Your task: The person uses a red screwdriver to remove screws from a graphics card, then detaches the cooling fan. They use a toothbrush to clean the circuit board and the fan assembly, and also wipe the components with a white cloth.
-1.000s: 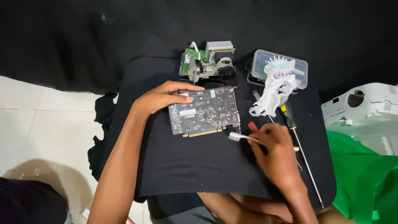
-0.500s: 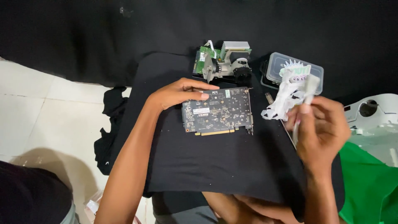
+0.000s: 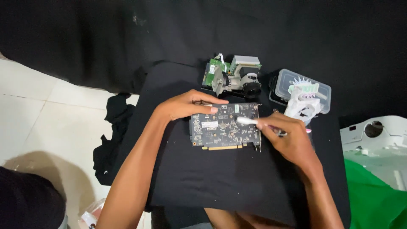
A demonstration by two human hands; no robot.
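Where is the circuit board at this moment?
In the head view, the circuit board lies mid-frame on the black cloth, between the left hand and right hand.

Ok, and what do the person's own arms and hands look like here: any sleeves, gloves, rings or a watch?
Both forearms are bare for all their visible length: no sleeve shows. The left hand and the right hand are ungloved. No watch, wristband or ring shows on either, though the picture is too small to rule out a thin ring.
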